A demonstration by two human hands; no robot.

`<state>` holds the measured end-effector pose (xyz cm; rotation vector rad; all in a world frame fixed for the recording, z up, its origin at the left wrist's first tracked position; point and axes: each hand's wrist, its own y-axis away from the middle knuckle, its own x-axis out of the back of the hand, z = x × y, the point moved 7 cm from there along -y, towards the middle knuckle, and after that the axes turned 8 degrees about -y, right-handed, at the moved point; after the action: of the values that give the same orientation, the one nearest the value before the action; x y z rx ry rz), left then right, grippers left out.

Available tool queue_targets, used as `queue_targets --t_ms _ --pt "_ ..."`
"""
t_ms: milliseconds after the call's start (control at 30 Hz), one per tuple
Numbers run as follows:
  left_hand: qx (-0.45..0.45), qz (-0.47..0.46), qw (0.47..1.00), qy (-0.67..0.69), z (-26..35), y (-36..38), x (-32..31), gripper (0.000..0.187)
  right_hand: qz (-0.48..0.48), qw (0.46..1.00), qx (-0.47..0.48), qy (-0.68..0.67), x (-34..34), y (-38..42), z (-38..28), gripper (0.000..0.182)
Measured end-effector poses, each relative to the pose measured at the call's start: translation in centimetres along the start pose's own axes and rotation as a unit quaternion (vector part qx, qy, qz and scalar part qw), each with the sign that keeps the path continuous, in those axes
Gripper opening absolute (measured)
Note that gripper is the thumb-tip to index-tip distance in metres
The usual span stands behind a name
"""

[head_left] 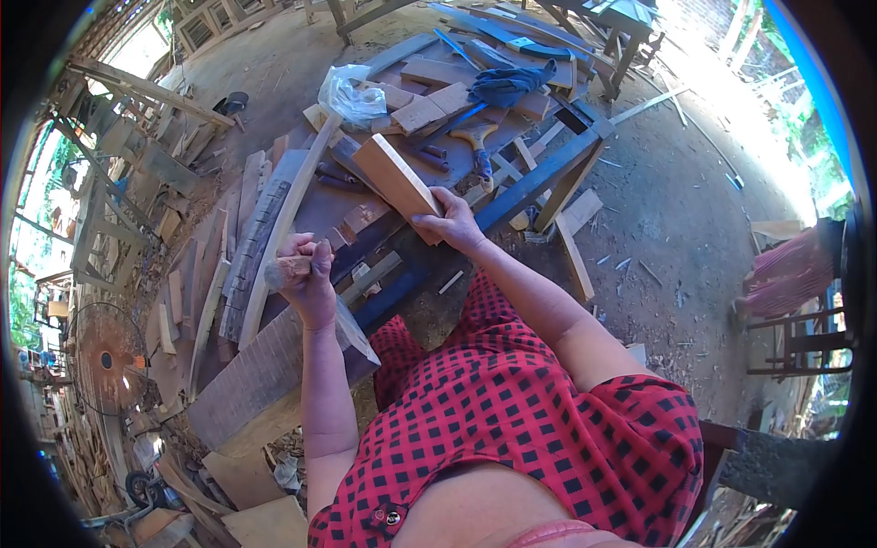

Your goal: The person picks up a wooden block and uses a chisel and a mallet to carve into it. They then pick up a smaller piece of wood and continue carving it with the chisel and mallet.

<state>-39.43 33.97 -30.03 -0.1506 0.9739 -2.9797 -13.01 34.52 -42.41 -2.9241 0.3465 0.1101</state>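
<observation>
My right hand (449, 222) grips the lower end of a thick, light brown wooden block (395, 175), tilted up over the bench. In my left hand (309, 288) is a short wooden piece with a rounded grey end (290, 268); I cannot tell what kind of tool it is. Its fingers are closed round it, the thumb raised alongside. A long curved wooden strip (290, 215) runs just beyond the left hand, and a large squared timber (260, 370) lies below it. Past the block, a wide brush (477, 144) rests on the bench.
On the bench lie wood offcuts (429, 110), a clear plastic bag (353, 96) and a crumpled blue cloth (512, 84). A blue-grey frame (548, 169) forms its right side. Boards and scraps crowd the left; a chair (804, 342) stands at far right. Shavings litter the floor (658, 219).
</observation>
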Motion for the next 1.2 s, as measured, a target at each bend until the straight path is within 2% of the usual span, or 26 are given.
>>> queue_targets --t_ms 733,1200 --pt "0.018 0.021 0.999 0.016 0.10 0.01 0.12 0.025 0.001 1.000 -0.001 0.002 -0.02 0.10 -0.25 0.054" --pt "0.013 0.016 1.000 -0.006 0.48 -0.12 0.05 0.020 -0.001 1.000 -0.006 -0.006 -0.09 0.10 -0.21 0.052"
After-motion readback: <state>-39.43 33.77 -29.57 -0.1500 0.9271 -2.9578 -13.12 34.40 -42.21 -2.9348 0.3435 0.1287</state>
